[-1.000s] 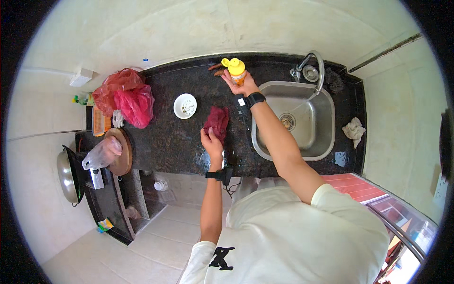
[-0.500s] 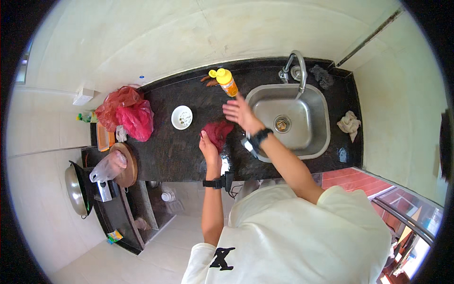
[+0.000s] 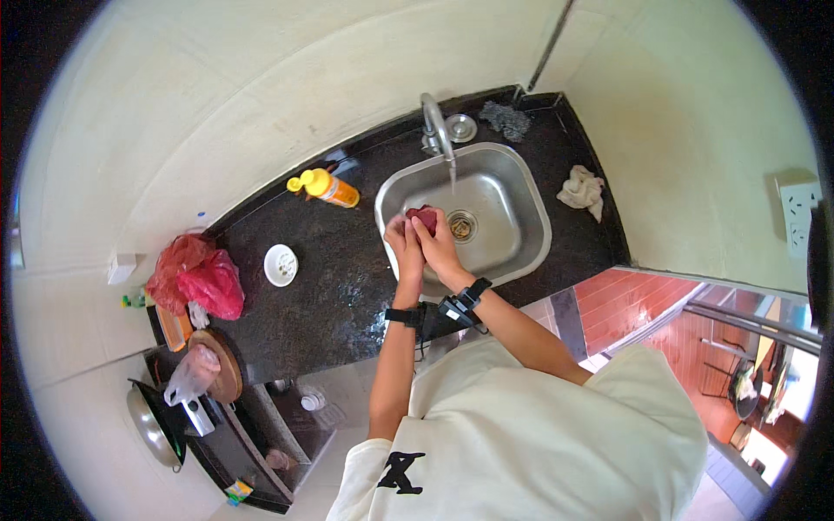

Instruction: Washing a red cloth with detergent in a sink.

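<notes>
Cloth [image 3: 422,216], dark red, bunched into a small wad above the left side of the sink [image 3: 519,234]. Left hand [image 3: 403,249] and right hand [image 3: 440,250] side by side, both closed round the wad; left fingers slightly blurred, exact placement unclear. Whether the cloth is wet: cannot tell.

Drain [image 3: 462,227] just right of the hands. Tap [image 3: 434,124] behind them; a thin stream appears to fall from its spout, apart from the wad.

Technique (judgement): step in hand looks like working the cloth between both palms. Best kept low, inside the sink; press evenly, then turn and refold so inner layers get equal pressure. Keep the wrist devices [image 3: 458,306] clear of the stream.

Left on the bench [image 3: 326,304]: yellow bottle [image 3: 332,188], flip cap open; beyond it, white bowl [image 3: 280,266] with small bits inside.
</notes>
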Available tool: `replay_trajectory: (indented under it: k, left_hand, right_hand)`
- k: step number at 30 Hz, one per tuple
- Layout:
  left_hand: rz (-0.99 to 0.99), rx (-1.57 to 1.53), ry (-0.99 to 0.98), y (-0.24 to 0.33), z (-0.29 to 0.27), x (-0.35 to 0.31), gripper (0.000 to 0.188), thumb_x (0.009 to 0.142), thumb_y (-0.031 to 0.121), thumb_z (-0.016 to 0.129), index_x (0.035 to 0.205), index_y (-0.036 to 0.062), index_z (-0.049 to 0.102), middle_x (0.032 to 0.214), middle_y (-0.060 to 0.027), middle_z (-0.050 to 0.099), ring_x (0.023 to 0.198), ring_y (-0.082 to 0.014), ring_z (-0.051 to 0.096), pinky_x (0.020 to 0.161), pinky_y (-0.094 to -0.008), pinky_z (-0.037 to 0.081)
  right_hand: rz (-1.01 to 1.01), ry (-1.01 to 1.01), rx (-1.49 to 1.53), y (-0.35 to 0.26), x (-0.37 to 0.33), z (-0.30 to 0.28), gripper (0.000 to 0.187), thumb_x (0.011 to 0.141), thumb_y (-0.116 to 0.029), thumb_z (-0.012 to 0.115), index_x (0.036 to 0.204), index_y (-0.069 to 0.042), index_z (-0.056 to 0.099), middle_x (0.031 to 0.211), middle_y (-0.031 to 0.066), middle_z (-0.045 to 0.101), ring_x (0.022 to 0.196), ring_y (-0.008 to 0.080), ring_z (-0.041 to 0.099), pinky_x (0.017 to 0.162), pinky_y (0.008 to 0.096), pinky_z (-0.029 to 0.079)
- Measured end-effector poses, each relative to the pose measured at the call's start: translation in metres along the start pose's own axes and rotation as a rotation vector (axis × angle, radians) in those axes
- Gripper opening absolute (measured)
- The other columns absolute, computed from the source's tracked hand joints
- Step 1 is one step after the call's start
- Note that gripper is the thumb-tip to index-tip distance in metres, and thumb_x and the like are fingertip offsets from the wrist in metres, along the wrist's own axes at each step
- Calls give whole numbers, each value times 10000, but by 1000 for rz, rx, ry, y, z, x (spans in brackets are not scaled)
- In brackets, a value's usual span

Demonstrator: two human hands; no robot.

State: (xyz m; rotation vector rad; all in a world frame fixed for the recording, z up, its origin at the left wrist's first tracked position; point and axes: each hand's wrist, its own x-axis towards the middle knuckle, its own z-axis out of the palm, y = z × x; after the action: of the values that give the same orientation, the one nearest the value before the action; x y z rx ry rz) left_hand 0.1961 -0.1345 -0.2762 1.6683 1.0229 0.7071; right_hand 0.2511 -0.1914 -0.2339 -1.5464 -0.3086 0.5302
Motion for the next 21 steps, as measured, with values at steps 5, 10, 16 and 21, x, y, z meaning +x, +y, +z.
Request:
replay_trajectory:
  k: [5,10,16,21]
  left_hand:
    - [-29,-386,-380,43,39,4,432,1074,314,404,1373,12,482,1380,-144,507,1261,-251,484,1091,-350,349]
    - [48,-292,-378,52,50,13,380,1069,307,440,1267,20,590,1202,-97,638,1111,-188,580,1007,-312,427]
    - [120,-296,-436,71,75,9,256,1025,184,543,1162,0,656,1148,-89,676,1071,-173,612,979,-302,449]
    - [130,-305,-470,42,91,23,253,1018,189,554,1090,-24,671,1040,-78,709,952,-160,649,886,-287,493]
  right_hand:
    - [166,126,169,22,32,-27,383,991,-382,588,1121,-23,556,997,123,642,944,242,616,838,360,498]
    - [456,52,856,34,50,-34,264,1052,-325,497,1143,-88,566,1009,35,615,913,150,599,814,308,505]
    - [536,-97,1182,63,75,-65,338,1065,-417,422,1058,-120,584,997,32,624,916,161,601,806,329,513]
    - [734,61,1089,44,76,-74,386,1084,-380,309,1076,-98,573,1004,73,630,939,221,633,913,408,517]
